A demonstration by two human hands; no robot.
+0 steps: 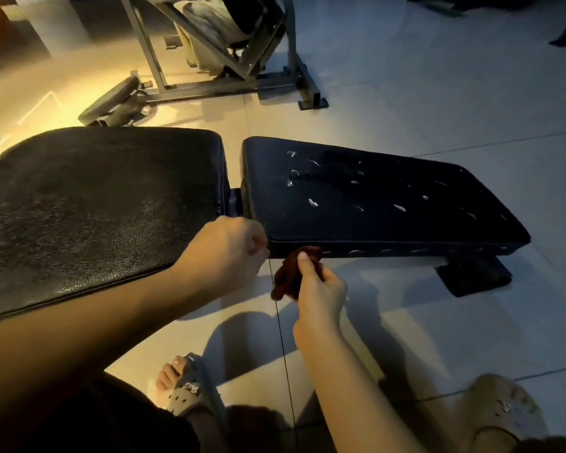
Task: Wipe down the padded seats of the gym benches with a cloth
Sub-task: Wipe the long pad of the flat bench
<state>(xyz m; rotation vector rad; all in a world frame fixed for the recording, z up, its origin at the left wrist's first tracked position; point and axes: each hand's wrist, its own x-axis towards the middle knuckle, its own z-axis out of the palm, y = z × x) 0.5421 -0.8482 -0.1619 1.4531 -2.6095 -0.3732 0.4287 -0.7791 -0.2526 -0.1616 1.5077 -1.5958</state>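
At the far left lies the broad left pad (89,217), its black grained cover catching warm light. Behind it stands a steel machine frame (229,86) on the tiled floor (438,322).

The person's left hand (232,246) is clenched into a fist just beside the near corner of the right pad (373,197), close to the gap between the two pads. Nothing shows inside the fist, and whether the knuckles touch the pad cannot be told.

Just to the right, the dark brown cloth (286,276) hangs bunched below the pad's near side edge, over the floor. The right hand (321,289) pinches it between thumb and curled fingers, the thumb tip up against the pad's side. The cloth is not on a top surface yet, so the wiping of this pad looks barely begun.

The right pad's cover is scattered with small white tears (312,202), on top and along the side.

The likely trouble lies there: a bunched cloth dragged across those nicks could snag a flap and rip it wider. A wad also wipes a narrow path, so in this dim light strips may be missed. A hard push could shift the bench on its foot (474,276), as the fist does not look braced on it.
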